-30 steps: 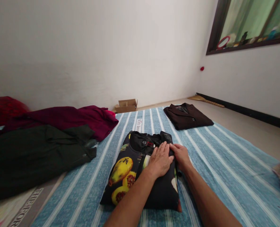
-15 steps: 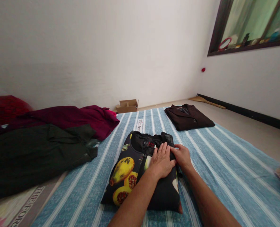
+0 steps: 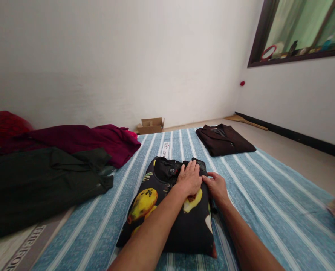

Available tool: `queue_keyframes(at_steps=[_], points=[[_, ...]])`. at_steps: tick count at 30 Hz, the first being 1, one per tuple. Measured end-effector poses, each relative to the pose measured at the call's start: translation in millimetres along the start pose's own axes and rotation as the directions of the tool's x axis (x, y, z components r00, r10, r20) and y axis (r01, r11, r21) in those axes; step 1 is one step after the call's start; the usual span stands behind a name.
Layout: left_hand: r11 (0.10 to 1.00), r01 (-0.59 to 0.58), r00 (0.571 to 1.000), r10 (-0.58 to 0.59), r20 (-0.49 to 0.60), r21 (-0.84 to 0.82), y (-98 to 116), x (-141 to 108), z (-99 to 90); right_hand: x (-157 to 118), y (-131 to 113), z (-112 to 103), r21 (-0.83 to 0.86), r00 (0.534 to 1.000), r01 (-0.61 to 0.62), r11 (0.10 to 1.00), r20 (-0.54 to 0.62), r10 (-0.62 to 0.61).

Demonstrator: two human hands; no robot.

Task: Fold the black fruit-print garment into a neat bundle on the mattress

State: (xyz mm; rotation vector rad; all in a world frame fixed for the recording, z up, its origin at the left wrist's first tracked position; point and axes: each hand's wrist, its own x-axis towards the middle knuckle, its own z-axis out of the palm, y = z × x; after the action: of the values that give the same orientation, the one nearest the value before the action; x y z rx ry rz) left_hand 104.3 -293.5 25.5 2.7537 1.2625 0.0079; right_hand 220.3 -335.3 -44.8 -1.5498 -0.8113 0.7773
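A folded black jacket [image 3: 190, 233] with a yellow papaya print lies in front of me, its collar and inner label facing up. Flat across its upper front, just below the collar, rests my left hand [image 3: 190, 178], fingers stretched out. My right hand [image 3: 216, 188] is at the jacket's right edge near the collar, fingers bent and closed on the fabric there. My left forearm covers part of the fruit print.
The blue striped bedsheet [image 3: 269, 199] lies under everything. A folded dark brown garment [image 3: 226, 141] sits far right. To the left lie a dark green garment [image 3: 43, 180] and a maroon one [image 3: 85, 139]. A cardboard box [image 3: 150, 126] stands by the wall.
My left hand has slid slightly up and left over the jacket's front, uncovering a yellow papaya below it. My right hand stays at the right edge.
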Motion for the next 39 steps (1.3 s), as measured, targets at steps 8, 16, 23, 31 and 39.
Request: queue_keyframes(at_steps=[8, 16, 23, 31, 39], points=[[1.000, 0.015, 0.999, -0.015, 0.043, 0.008, -12.1, 6.4, 22.3, 1.1, 1.2, -0.7, 0.017, 1.000, -0.004, 1.000, -0.024, 0.005], [0.999, 0.035, 0.997, -0.034, 0.070, -0.018, -10.5, 6.8, 20.0, -2.4, -6.3, -3.6, 0.097, 0.998, -0.058, 0.994, 0.022, 0.056], [0.995, 0.065, 0.995, -0.059, 0.085, -0.070, -8.2, 8.4, 10.9, -3.7, -10.9, -7.4, 0.228, 0.994, -0.109, 0.968, 0.020, 0.108], [0.999, -0.019, 0.999, 0.019, -0.026, -0.028, -4.8, -17.2, -19.6, -1.5, -8.1, -9.4, 0.300, 0.991, -0.131, 0.945, 0.020, 0.131], [0.990, -0.121, 0.992, 0.123, 0.018, -0.069, 14.2, -81.0, -14.0, -6.9, -8.6, -11.9, 0.289, 0.991, -0.131, 0.948, 0.018, 0.132]])
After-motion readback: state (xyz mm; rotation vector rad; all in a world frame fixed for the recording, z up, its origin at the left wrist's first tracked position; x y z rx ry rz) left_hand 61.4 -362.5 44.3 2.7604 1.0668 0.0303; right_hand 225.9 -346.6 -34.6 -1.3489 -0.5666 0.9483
